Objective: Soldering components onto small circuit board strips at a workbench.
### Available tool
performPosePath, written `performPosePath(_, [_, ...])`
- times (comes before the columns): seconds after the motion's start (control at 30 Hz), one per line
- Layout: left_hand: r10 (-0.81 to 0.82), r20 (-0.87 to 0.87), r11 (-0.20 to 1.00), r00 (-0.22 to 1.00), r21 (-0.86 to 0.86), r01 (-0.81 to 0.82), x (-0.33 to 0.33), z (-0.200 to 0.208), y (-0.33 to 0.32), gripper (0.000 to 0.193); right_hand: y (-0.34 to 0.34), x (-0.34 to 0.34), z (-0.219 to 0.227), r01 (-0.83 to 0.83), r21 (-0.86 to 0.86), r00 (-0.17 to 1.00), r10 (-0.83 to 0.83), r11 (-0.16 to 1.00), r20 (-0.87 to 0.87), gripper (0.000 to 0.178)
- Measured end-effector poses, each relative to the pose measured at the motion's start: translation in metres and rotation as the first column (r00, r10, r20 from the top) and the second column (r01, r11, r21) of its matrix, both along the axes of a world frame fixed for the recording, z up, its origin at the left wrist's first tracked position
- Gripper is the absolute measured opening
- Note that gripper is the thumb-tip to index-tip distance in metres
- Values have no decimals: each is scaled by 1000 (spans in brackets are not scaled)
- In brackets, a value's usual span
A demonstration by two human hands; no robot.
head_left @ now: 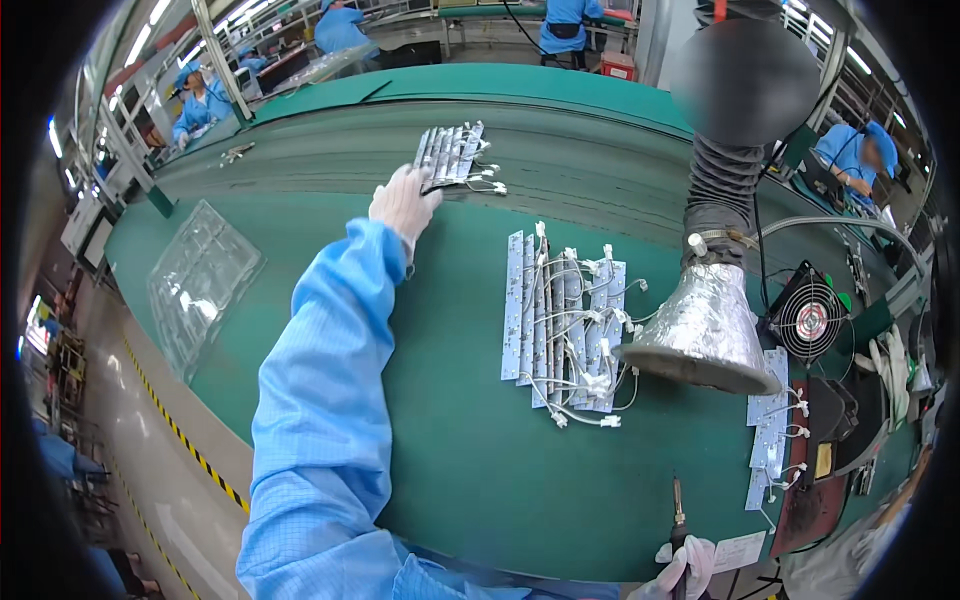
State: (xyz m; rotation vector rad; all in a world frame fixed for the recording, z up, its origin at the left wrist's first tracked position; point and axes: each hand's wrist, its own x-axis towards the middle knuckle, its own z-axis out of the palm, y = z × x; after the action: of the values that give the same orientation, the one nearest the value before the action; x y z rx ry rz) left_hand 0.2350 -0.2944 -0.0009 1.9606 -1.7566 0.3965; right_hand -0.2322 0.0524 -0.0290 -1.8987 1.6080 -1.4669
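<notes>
My left hand [404,204], in a white glove, reaches out over the far side of the bench. Its fingers close on the near edge of a small group of LED strip boards [450,152] with white wires and plugs. Part of the grip is hidden behind the hand. At the lower right, my gloved right hand [690,566] is wrapped around a soldering iron [679,515], whose tip points away from me. Between the hands lies a larger set of LED strip boards [528,310], side by side, with white wires tangled across them.
A foil-covered fume hood [700,325] hangs over the bench's right side, near a small fan [808,315]. More strip boards [770,420] lie beneath it. A clear plastic tray [205,280] rests at the left. A conveyor belt [330,150] runs along the far side; co-workers sit beyond.
</notes>
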Motion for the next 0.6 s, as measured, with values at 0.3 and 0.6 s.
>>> performPosePath(0.3, [-82, -214, 903, 973, 397, 163, -142, 22, 159, 51, -1, 10, -11, 202, -125, 979, -195, 971, 64, 13])
performPosePath(0.6, [-198, -141, 729, 970, 640, 242, -113, -6, 102, 31, 3, 3, -7, 74, -91, 989, -61, 993, 138, 15])
